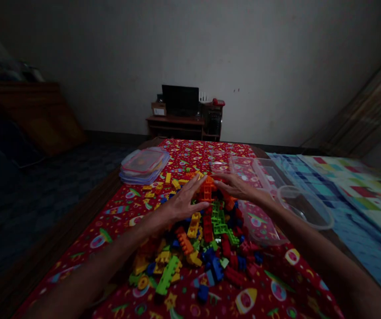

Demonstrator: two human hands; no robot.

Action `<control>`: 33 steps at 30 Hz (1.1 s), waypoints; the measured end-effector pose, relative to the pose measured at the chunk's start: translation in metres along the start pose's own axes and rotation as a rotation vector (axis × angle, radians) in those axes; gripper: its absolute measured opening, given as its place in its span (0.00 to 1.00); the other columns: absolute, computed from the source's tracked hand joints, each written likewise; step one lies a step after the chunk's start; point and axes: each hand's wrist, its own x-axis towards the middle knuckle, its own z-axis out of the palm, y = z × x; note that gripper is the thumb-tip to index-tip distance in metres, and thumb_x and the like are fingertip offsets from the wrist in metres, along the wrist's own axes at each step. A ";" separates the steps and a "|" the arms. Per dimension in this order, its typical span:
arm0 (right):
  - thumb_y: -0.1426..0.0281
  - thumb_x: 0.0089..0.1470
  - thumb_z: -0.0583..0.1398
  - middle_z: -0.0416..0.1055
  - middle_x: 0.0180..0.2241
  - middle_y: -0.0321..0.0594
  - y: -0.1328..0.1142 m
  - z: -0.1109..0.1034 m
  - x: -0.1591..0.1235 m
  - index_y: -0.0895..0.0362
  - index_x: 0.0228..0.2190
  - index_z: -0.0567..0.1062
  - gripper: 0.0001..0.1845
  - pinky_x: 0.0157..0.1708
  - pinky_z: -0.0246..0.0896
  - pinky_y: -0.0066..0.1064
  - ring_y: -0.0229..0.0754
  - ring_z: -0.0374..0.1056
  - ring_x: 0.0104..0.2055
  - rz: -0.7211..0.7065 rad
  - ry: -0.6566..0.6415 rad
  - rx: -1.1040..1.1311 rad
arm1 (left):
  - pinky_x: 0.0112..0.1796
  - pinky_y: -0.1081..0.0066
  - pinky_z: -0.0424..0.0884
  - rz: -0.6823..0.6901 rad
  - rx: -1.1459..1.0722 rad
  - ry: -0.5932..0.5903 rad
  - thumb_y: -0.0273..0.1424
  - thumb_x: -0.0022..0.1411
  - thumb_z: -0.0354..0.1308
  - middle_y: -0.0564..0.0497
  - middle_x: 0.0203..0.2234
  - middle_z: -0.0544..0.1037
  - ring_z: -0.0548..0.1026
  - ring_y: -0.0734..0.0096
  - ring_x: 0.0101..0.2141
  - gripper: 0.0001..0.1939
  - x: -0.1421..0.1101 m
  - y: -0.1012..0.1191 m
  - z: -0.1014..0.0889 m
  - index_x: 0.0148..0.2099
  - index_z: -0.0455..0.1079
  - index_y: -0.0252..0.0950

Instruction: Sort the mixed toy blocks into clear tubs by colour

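A pile of coloured toy building blocks [193, 226] lies heaped on a red patterned cloth [124, 226]. Over its far part, my left hand [185, 200] reaches in with straight fingers and the thumb spread away. My right hand [235, 186] comes from the other side, its fingers stretched toward the left one. Orange blocks [207, 191] show between the two hands, close to the fingertips; whether the fingers touch them I cannot tell. Nearer to me are a long green block [168, 275], an orange block [184, 240] and several linked green blocks [219, 219].
Stacked plastic lids [144, 166] sit at the table's left. Clear plastic containers [263, 173] and a round clear tub [305, 208] stand at the right. Beyond the table is a desk with a monitor [180, 99]. A bed [349, 195] adjoins the right side.
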 end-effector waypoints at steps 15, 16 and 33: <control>0.54 0.60 0.51 0.70 0.49 0.50 -0.006 0.032 -0.007 0.57 0.59 0.61 0.31 0.50 0.59 0.43 0.51 0.66 0.51 0.018 -0.097 -0.175 | 0.54 0.38 0.57 -0.315 0.284 0.227 0.50 0.43 0.64 0.43 0.67 0.38 0.46 0.34 0.63 0.59 -0.205 -0.032 0.049 0.69 0.33 0.50; 0.55 0.59 0.52 0.71 0.47 0.50 -0.010 0.036 -0.008 0.58 0.59 0.61 0.31 0.49 0.59 0.44 0.52 0.66 0.50 0.003 -0.102 -0.202 | 0.54 0.40 0.59 -0.330 0.260 0.249 0.47 0.45 0.64 0.43 0.67 0.37 0.47 0.36 0.63 0.57 -0.202 -0.027 0.056 0.68 0.32 0.51; 0.68 0.57 0.52 0.68 0.49 0.53 -0.010 0.055 -0.043 0.60 0.47 0.68 0.17 0.53 0.59 0.44 0.49 0.63 0.53 -0.064 0.142 -0.199 | 0.60 0.51 0.51 0.038 0.069 0.270 0.28 0.56 0.58 0.44 0.66 0.44 0.46 0.53 0.64 0.36 -0.026 -0.001 0.027 0.65 0.50 0.43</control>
